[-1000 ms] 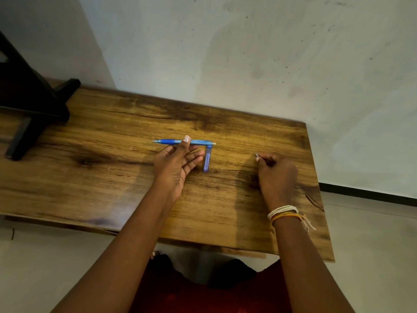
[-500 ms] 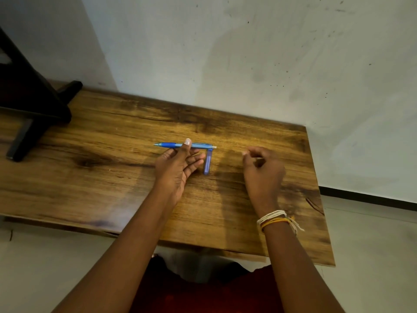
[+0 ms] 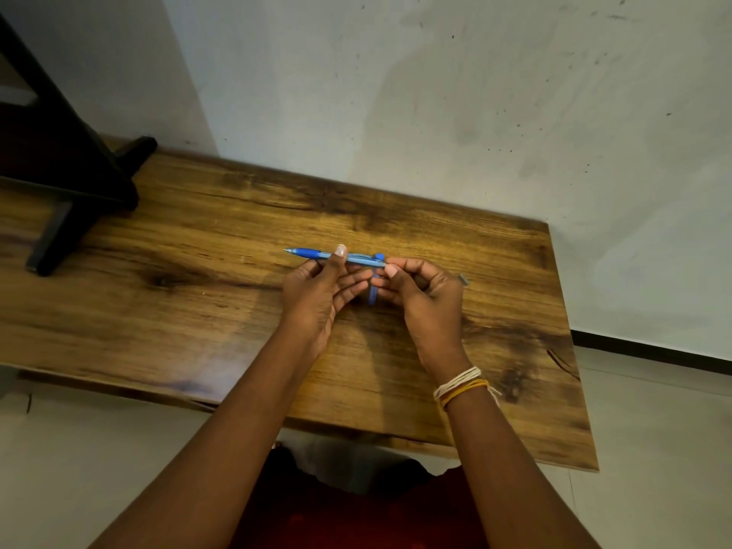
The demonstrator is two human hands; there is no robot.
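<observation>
A blue pen [image 3: 317, 254] is held just above the wooden table [image 3: 198, 295], its tip pointing left. My left hand [image 3: 317, 299] holds its middle, thumb on top and fingers beneath. My right hand [image 3: 426, 299] pinches the pen's right end between thumb and forefinger. A short blue strip [image 3: 372, 295] points toward me from under that end, partly hidden by my fingers. On the table just right of my right hand lies a small grey piece [image 3: 463, 278].
A black stand [image 3: 79, 184] occupies the table's far left corner. A pale wall runs right behind the table. The table's right edge [image 3: 570, 334] is close to my right hand, with floor beyond.
My right hand has moved left from the table's right side to the pen's end and now pinches it. The small grey piece it held lies on the table. My left hand stayed on the pen.
</observation>
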